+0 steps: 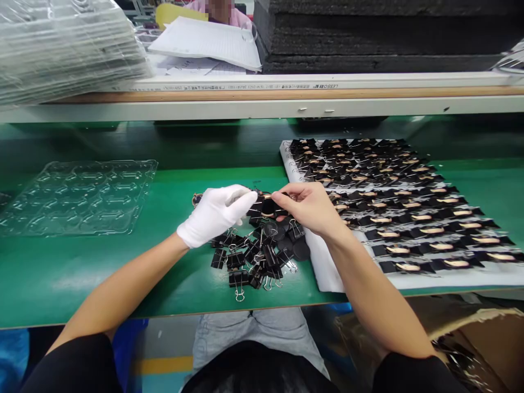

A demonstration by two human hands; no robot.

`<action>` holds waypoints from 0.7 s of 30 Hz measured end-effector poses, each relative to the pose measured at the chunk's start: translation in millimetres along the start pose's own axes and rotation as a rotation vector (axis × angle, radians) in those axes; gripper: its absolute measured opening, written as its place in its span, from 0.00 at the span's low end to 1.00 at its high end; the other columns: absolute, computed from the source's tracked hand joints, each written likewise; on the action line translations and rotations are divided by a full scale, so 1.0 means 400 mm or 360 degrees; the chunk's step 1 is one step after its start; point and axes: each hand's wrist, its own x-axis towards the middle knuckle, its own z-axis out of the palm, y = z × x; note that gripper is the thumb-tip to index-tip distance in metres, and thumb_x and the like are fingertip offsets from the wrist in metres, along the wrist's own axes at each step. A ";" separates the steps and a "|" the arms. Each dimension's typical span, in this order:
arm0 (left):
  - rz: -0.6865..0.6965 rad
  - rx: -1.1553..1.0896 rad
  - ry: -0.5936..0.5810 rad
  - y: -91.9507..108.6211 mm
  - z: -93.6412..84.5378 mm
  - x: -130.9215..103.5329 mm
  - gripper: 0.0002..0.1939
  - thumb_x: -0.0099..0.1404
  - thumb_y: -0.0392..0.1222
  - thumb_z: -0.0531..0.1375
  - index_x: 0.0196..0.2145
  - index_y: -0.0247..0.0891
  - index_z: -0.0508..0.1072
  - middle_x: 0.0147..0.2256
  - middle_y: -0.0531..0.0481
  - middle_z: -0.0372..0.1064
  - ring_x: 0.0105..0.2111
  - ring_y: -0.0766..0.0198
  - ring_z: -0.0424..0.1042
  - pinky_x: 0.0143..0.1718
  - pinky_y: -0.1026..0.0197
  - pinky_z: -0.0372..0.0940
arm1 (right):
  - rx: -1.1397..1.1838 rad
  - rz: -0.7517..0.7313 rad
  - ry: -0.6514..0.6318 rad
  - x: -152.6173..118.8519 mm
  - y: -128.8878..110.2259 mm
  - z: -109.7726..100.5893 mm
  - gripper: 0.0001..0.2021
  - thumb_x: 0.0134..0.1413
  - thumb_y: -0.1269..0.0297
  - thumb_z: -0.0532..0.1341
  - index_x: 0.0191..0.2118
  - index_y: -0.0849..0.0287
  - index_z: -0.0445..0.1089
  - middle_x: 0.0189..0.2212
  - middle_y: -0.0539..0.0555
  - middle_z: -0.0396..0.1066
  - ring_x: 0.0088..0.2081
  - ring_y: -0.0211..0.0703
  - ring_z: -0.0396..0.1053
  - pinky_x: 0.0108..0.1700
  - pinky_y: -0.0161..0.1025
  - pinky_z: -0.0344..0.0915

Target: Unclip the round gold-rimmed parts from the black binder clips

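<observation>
While pinching a small black piece with a tan strip [268,206] at the far edge of a loose pile, likely relying on contact from both sides to stop it twisting. Clamped on its left with the grip of the white-gloved left hand [216,215]; clamped on its right with the grip of the bare right hand [313,210], thumb and forefinger together on the edge. Impossible to tell the full outline under the fingers. Gloved on one side only, perhaps to leave bare fingertips for finer feel.

Note, on the glossy green tabletop [172,273], black metal binder clips with silver wire handles [269,255] heaped nearer the body, mixed with flat black discs [301,250], presumably for a short reach. To the right, see black pieces with tan centres [421,217] laid in rows on a thick white foam board [329,273], apparently to keep wire handles from tangling. Well apart on the left, find a transparent moulded plastic tray [67,197], probably set aside from the elbows.
</observation>
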 end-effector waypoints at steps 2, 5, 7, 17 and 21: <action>-0.0036 -0.0073 0.0053 0.005 0.003 -0.001 0.21 0.73 0.55 0.56 0.29 0.38 0.72 0.23 0.57 0.69 0.22 0.70 0.72 0.27 0.67 0.64 | 0.0090 -0.0023 0.0053 -0.002 -0.002 0.006 0.23 0.43 0.40 0.76 0.30 0.58 0.81 0.26 0.54 0.79 0.24 0.41 0.74 0.25 0.38 0.77; -0.0019 -0.0076 0.0080 0.013 -0.001 -0.001 0.22 0.74 0.53 0.55 0.27 0.38 0.71 0.22 0.57 0.69 0.22 0.70 0.72 0.28 0.67 0.64 | 0.0110 -0.0045 0.0102 -0.007 -0.007 0.009 0.23 0.43 0.41 0.76 0.29 0.58 0.81 0.25 0.53 0.79 0.23 0.41 0.74 0.24 0.38 0.77; 0.0031 -0.0022 0.0018 0.016 -0.005 -0.001 0.23 0.74 0.52 0.55 0.25 0.37 0.70 0.21 0.57 0.68 0.21 0.71 0.71 0.27 0.67 0.63 | 0.0052 -0.0060 0.0100 -0.010 -0.008 0.007 0.22 0.43 0.42 0.76 0.29 0.58 0.81 0.24 0.53 0.78 0.23 0.41 0.73 0.24 0.38 0.76; 0.0178 0.0272 -0.0077 0.020 -0.003 -0.018 0.18 0.74 0.53 0.55 0.34 0.38 0.75 0.27 0.56 0.71 0.27 0.69 0.69 0.32 0.64 0.62 | -0.0425 -0.0291 0.0090 -0.048 -0.035 -0.010 0.19 0.56 0.45 0.69 0.33 0.59 0.81 0.24 0.52 0.76 0.24 0.41 0.72 0.24 0.36 0.63; 0.0249 0.0560 -0.0365 0.043 0.004 -0.042 0.18 0.73 0.57 0.58 0.42 0.39 0.76 0.31 0.55 0.73 0.29 0.67 0.70 0.32 0.63 0.61 | -0.0769 -0.0493 -0.0123 -0.152 -0.039 -0.058 0.10 0.60 0.61 0.67 0.46 0.57 0.78 0.37 0.52 0.80 0.35 0.41 0.75 0.37 0.38 0.69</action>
